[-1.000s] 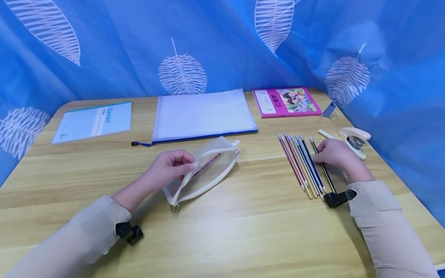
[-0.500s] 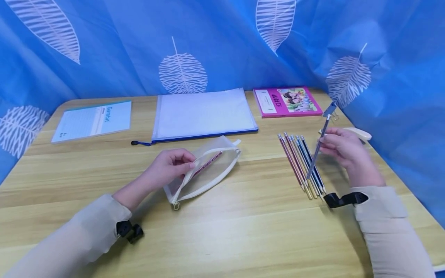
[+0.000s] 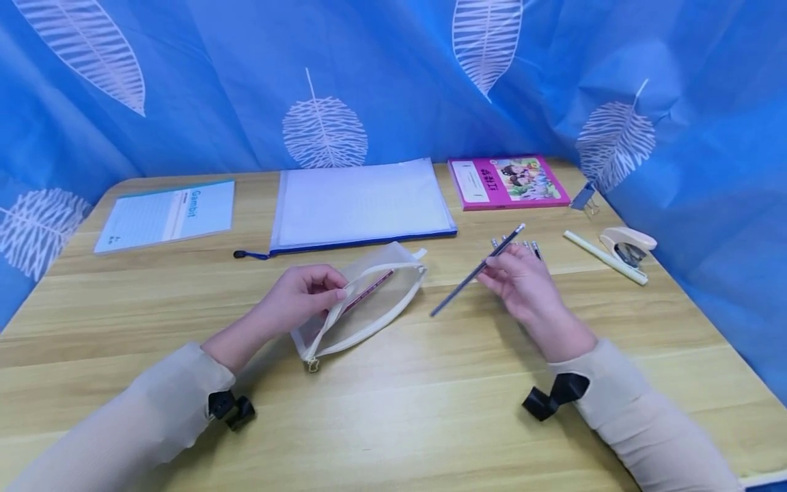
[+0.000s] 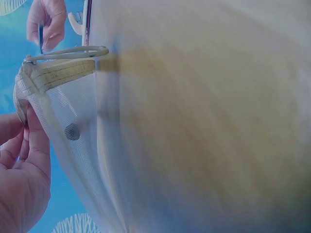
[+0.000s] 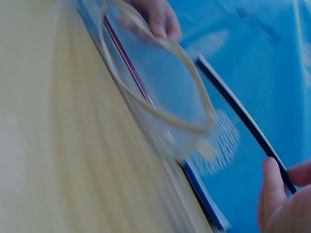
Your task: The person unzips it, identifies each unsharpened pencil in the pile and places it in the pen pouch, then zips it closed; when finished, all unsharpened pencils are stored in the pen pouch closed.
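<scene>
My left hand (image 3: 307,294) pinches the near-left edge of a translucent mesh zip pouch (image 3: 375,318), whose cream-trimmed mouth gapes. Inside the pouch lies a dark red pencil (image 3: 369,290). My right hand (image 3: 522,283) pinches a dark pencil (image 3: 464,283) near its eraser end, which points up and right. The other end slants down toward the pouch, a little right of its mouth. In the right wrist view the dark pencil (image 5: 238,109) stands apart from the pouch opening (image 5: 194,82). Behind my right hand, several pencils on the table show only their eraser ends (image 3: 535,249).
A white zip folder (image 3: 363,205) with a blue edge lies behind the pouch. Left of it is a light blue notebook (image 3: 169,215). At the right are a pink book (image 3: 507,183), a binder clip (image 3: 583,197), a pale green stick (image 3: 605,257) and a stapler (image 3: 628,246).
My right hand has picked up the dark pencil from the right of the pencil row and carried it left toward the pouch. The left hand keeps its hold on the pouch.
</scene>
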`<state>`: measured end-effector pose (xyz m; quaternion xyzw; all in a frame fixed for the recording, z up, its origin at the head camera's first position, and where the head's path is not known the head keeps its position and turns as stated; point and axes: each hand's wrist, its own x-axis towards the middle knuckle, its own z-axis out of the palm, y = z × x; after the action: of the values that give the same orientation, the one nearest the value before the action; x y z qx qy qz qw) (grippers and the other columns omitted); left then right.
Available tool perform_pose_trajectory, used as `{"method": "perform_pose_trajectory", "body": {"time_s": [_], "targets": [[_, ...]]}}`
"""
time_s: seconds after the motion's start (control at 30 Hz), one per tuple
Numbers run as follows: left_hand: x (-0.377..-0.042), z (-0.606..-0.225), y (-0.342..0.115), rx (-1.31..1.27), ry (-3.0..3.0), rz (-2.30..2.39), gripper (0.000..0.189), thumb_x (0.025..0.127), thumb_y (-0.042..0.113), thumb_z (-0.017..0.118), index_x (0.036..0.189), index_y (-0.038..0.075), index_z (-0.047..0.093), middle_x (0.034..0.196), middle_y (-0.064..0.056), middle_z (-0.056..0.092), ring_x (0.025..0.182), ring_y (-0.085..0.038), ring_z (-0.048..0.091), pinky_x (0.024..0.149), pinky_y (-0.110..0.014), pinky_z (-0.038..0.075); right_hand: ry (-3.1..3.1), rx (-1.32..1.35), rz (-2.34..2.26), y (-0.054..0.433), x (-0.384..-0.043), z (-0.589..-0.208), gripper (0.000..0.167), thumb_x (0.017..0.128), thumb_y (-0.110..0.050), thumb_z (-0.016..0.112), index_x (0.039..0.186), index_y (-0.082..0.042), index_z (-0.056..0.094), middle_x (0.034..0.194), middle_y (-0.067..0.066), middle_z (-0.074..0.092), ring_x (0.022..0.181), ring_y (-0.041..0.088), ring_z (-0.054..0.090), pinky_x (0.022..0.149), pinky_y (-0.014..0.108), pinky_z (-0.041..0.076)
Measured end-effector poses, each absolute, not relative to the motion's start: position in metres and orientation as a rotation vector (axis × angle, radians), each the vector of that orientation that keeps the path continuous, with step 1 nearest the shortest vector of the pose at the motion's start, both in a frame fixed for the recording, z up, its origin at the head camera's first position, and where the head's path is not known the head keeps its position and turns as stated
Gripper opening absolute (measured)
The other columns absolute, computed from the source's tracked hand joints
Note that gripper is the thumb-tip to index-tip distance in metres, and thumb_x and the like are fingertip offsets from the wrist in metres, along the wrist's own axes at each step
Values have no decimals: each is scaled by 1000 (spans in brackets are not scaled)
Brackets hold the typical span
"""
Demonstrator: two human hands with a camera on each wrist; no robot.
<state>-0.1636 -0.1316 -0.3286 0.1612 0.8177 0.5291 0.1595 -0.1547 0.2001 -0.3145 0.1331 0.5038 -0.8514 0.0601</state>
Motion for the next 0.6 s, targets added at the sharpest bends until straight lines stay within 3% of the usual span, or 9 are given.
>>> {"method": "perform_pose_trajectory", "body": {"time_s": [0.2, 0.6], "targets": [[-162, -329, -130, 453, 2329, 1522, 13, 88, 7, 61, 99, 0, 63, 83, -9, 60, 65, -15, 56, 61, -34, 55, 1631, 447, -2617, 145, -139, -324, 25, 86, 13, 44, 99, -8, 38, 78, 1, 54, 66, 10, 61, 70, 22, 55], [-160, -330, -122, 484, 2267, 1593, 13, 88, 4, 60, 98, -3, 62, 82, -7, 61, 64, -11, 57, 60, -32, 55, 1619, 340, -2516, 75, -121, -354, 32, 81, 16, 50, 108, 4, 39, 75, 2, 60, 61, 10, 62, 63, 22, 56]]}}
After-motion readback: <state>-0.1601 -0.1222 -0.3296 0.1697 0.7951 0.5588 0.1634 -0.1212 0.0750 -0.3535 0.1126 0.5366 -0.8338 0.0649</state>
